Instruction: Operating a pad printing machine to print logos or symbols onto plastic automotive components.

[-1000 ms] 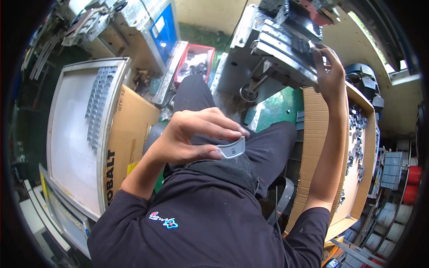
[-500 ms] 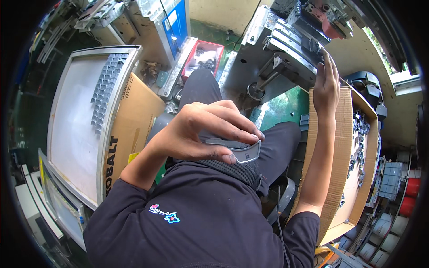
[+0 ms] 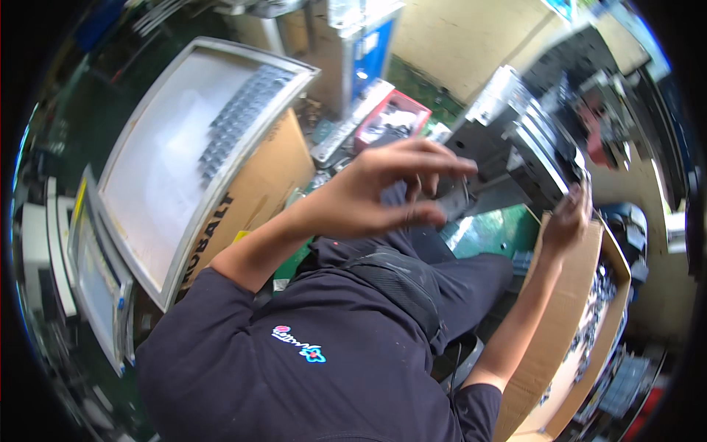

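My left hand (image 3: 387, 188), blurred, is held out over my lap with thumb and forefinger curved toward each other. A small grey curved plastic piece (image 3: 455, 200) shows as a smear between their tips, apparently gripped by its ends. On the right, my right hand (image 3: 568, 221) is raised at the near edge of a metal machine fixture (image 3: 541, 158). Its fingers are bent and smeared by motion, so whether they hold anything is unclear. A dark part (image 3: 568, 158) sits on the fixture just beyond the fingertips.
To the left, a white framed screen (image 3: 166, 155) bearing rows of grey pieces (image 3: 239, 121) leans over a cardboard box (image 3: 265, 173). An open carton (image 3: 549, 346) with many small dark parts stands at right. A red bin (image 3: 394, 118) of parts lies ahead, beside a blue panel (image 3: 373, 55).
My left hand has moved forward and right, toward the machine, with the grey piece. My right hand's straight fingers have bent at the fixture's edge. The whole view has turned and shifted.
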Available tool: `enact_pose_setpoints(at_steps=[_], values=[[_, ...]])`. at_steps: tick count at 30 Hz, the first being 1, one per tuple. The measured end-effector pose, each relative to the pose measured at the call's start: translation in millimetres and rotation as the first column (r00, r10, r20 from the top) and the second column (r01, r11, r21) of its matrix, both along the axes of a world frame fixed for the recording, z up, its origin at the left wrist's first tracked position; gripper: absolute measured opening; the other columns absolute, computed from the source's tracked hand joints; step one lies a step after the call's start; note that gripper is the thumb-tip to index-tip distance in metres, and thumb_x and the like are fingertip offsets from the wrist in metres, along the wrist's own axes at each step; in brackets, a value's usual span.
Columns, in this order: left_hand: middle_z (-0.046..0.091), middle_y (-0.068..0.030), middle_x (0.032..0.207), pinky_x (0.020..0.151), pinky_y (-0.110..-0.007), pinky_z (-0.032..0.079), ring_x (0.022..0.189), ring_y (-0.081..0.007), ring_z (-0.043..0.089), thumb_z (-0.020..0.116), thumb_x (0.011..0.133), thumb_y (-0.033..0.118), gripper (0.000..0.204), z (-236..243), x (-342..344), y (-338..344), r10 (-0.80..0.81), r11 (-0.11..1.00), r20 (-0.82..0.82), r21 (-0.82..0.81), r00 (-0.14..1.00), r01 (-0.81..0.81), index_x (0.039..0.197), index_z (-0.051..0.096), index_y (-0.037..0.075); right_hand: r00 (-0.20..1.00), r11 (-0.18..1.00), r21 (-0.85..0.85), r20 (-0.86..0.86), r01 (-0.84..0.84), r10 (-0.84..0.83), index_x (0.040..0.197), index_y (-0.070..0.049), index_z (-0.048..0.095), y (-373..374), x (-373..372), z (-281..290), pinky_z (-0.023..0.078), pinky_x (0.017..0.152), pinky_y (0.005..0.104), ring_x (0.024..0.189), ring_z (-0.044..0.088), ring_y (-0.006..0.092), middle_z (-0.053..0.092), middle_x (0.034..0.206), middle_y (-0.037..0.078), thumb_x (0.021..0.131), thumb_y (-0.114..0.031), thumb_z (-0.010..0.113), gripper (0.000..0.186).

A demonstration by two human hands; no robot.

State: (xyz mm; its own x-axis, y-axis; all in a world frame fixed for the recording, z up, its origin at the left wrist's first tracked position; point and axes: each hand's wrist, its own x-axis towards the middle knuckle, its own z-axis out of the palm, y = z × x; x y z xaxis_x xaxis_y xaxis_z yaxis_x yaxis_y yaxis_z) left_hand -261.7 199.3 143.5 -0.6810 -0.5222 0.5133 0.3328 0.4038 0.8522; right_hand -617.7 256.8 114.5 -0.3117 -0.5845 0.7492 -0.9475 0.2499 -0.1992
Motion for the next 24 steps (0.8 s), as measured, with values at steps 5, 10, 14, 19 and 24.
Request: enact_pose_setpoints(at_steps=[5, 10, 14, 19, 24], values=[[0.061, -0.0069, 0.108, 0.077, -0.025, 0.050, 0.089, -0.0120, 0.061, 0.070, 0.088, 0.016, 0.037, -34, 72, -71, 0.654, 0.753, 0.154, -0.044, 0.741, -0.656, 0.123, 0.061, 0.007, 0.999, 0.999, -0.039, 0.036, -0.036, 0.037, 0.126, -0.002, 0.056, 2, 0, 1, 0.040, 0.098, 0.0407, 0.117, 0.054, 0.0354, 0.058, 0.125, 0.019, 0.100, -0.026, 0.042, 0.038], [0.067, -0.0092, 0.106, 0.079, -0.025, 0.051, 0.093, -0.0132, 0.063, 0.074, 0.084, 0.017, 0.039, -84, 217, -127, 0.952, 0.260, 0.170, -0.005, 0.255, -0.966, 0.117, 0.061, 0.000, 0.994, 0.996, -0.050, 0.085, -0.072, 0.076, 0.126, -0.001, 0.056, -1, 7, 2, 0.040, 0.098, 0.0404, 0.117, 0.054, 0.0349, 0.058, 0.126, 0.019, 0.100, -0.025, 0.042, 0.038], [0.067, -0.0139, 0.109, 0.084, -0.028, 0.052, 0.096, -0.0172, 0.065, 0.077, 0.081, 0.017, 0.046, -131, 314, -127, 0.955, 0.124, 0.270, 0.021, 0.125, -0.992, 0.117, 0.060, -0.006, 0.994, 0.992, -0.083, 0.060, -0.091, 0.096, 0.125, -0.001, 0.057, -3, 9, 4, 0.041, 0.097, 0.0402, 0.115, 0.055, 0.0347, 0.059, 0.124, 0.019, 0.100, -0.023, 0.042, 0.036], [0.068, -0.0164, 0.111, 0.086, -0.031, 0.052, 0.098, -0.0198, 0.066, 0.078, 0.079, 0.027, 0.054, -167, 352, -116, 0.861, 0.147, 0.509, -0.297, -0.027, -0.944, 0.119, 0.061, -0.003, 0.996, 0.996, -0.067, 0.073, -0.055, 0.059, 0.126, -0.002, 0.056, -2, 4, 2, 0.041, 0.097, 0.0400, 0.115, 0.055, 0.0342, 0.060, 0.124, 0.018, 0.100, -0.023, 0.042, 0.036], [0.070, -0.0145, 0.105, 0.086, -0.031, 0.051, 0.097, -0.0179, 0.066, 0.079, 0.078, 0.029, 0.046, -163, 355, -110, 0.850, 0.146, 0.527, -0.271, -0.020, -0.952, 0.113, 0.067, 0.001, 0.996, 0.993, -0.077, 0.011, -0.084, 0.085, 0.125, -0.001, 0.056, -2, 4, 2, 0.042, 0.093, 0.0407, 0.109, 0.056, 0.0375, 0.060, 0.119, 0.020, 0.102, -0.030, 0.040, 0.040]])
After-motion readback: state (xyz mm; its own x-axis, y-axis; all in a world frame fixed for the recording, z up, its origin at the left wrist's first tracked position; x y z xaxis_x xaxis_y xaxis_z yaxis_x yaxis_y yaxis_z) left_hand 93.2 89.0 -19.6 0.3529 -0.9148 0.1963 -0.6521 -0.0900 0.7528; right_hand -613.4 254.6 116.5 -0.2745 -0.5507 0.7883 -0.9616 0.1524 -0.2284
